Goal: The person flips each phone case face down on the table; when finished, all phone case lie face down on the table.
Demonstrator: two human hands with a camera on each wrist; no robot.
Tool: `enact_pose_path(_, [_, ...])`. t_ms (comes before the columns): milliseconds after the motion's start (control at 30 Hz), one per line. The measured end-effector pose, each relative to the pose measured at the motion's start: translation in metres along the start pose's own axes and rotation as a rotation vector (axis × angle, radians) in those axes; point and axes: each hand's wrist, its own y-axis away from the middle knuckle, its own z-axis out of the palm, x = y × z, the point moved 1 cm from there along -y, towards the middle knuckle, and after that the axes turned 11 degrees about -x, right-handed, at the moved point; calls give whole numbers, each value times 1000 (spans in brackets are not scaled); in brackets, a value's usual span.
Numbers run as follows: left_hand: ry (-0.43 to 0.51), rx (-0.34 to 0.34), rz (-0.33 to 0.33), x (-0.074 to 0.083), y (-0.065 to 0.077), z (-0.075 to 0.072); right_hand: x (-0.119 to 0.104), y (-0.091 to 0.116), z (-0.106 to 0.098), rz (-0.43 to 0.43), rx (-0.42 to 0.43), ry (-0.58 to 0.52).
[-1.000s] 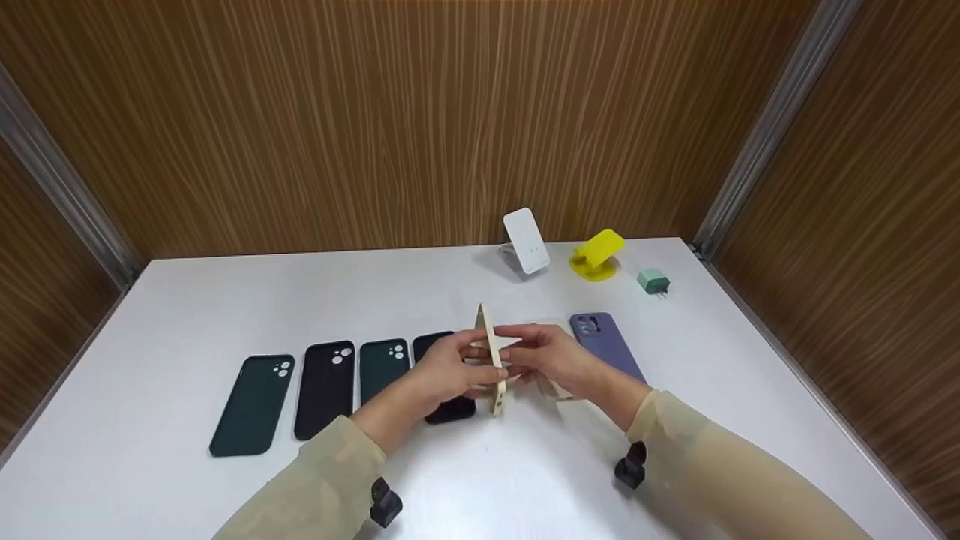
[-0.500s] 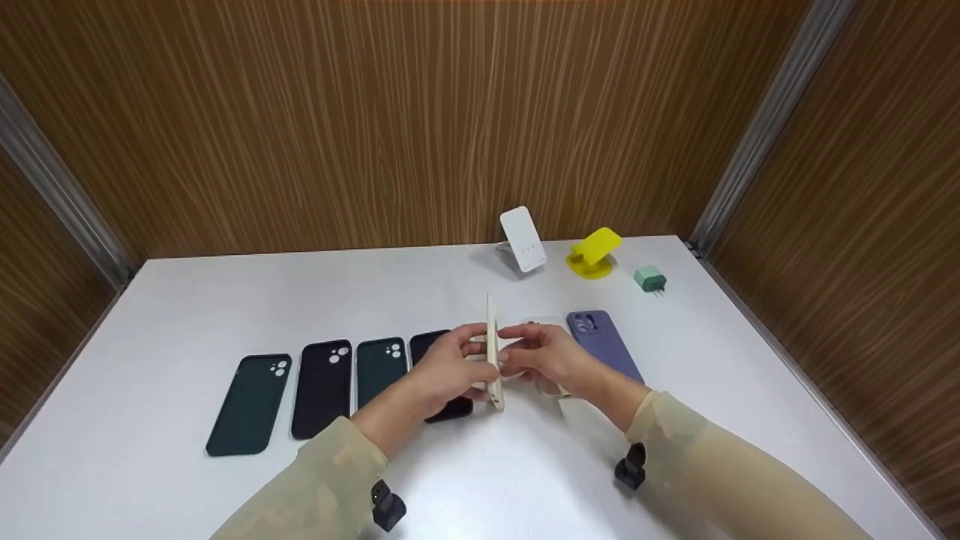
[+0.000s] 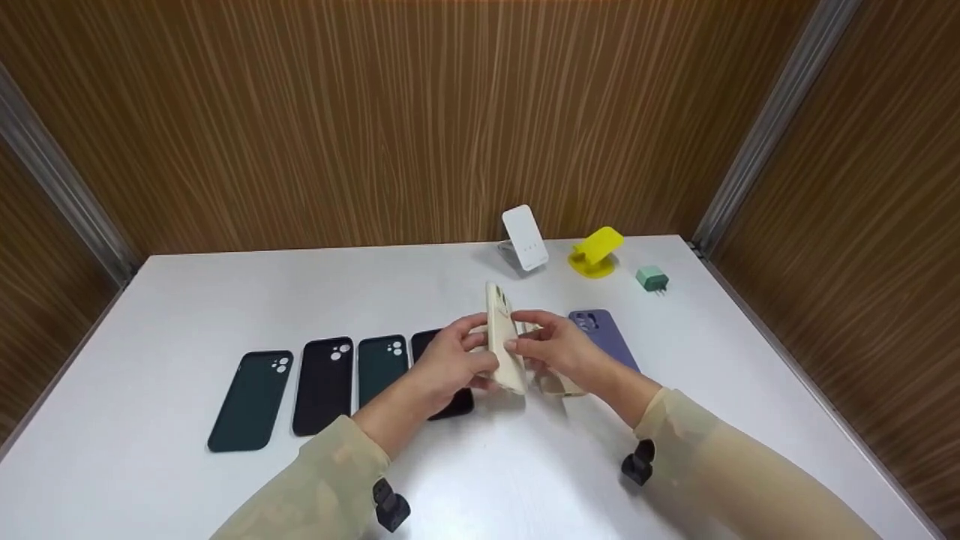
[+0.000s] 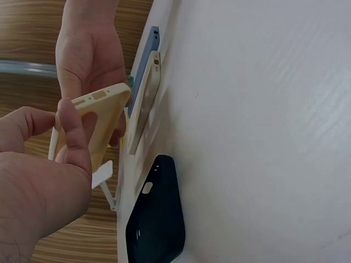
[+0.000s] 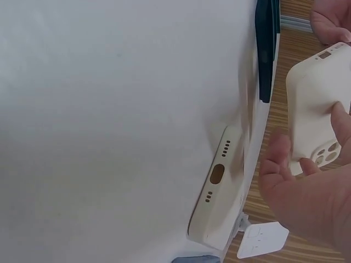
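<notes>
A cream phone case [image 3: 507, 352] is held up on edge between both hands, its back and camera cutout turned toward the right. My left hand [image 3: 450, 367] grips its left side, thumb near the lower end. With the thumb on the back and fingers at the edge, my right hand [image 3: 566, 349] holds the other side. The left wrist view shows the hollow inside of the case [image 4: 107, 123]; the right wrist view shows its smooth back [image 5: 312, 98]. Behind the right hand, a second cream phone case [image 3: 564, 385] lies on the table, partly covered.
Dark green and black phone cases [image 3: 251, 401] lie in a row at left. A purple phone case [image 3: 613, 341] lies at right. Toward the back of the white table [image 3: 495, 465] stand a white stand [image 3: 525, 238], a yellow stand [image 3: 596, 251] and a green charger plug [image 3: 652, 279].
The held cream case has turned from nearly edge-on so its back now shows in the head view. It has shifted slightly right and away, and the right thumb now lies on its back.
</notes>
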Motion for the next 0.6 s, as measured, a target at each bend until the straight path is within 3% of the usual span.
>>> enact_pose_path(333, [-44, 41, 12, -1, -2, -5, 1, 2, -8, -4, 72, 17])
enact_pose_path(600, [-189, 110, 5, -7, -4, -10, 2, 2, -9, 42, 108, 41])
